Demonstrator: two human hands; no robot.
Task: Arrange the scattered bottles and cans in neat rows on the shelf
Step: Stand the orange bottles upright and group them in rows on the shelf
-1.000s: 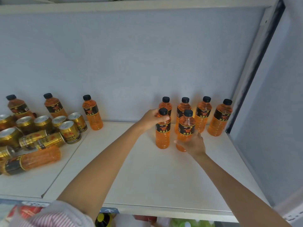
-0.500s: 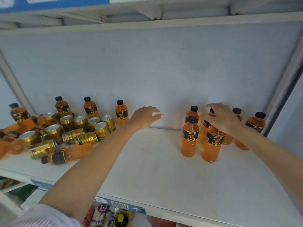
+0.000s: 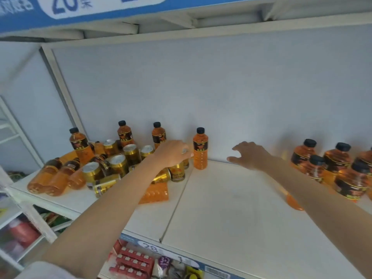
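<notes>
Fingers (image 3: 186, 153) of the left hand (image 3: 171, 155) curl beside the upright orange plastic bottle with black cap (image 3: 200, 151), seemingly not gripping yet. It stands just right of them on the white shelf (image 3: 231, 208). The right hand (image 3: 250, 156) is spread open, empty, farther away.

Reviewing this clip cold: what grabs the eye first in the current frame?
The jumble on the left of the white shelf: gold cans, some upright and some tipped over, mixed with orange bottles lying on their sides. The left hand reaches into it beside one upright orange bottle near the back wall. At far right stands a tidier group of upright bottles, with the right hand spread open above bare shelf.
</notes>
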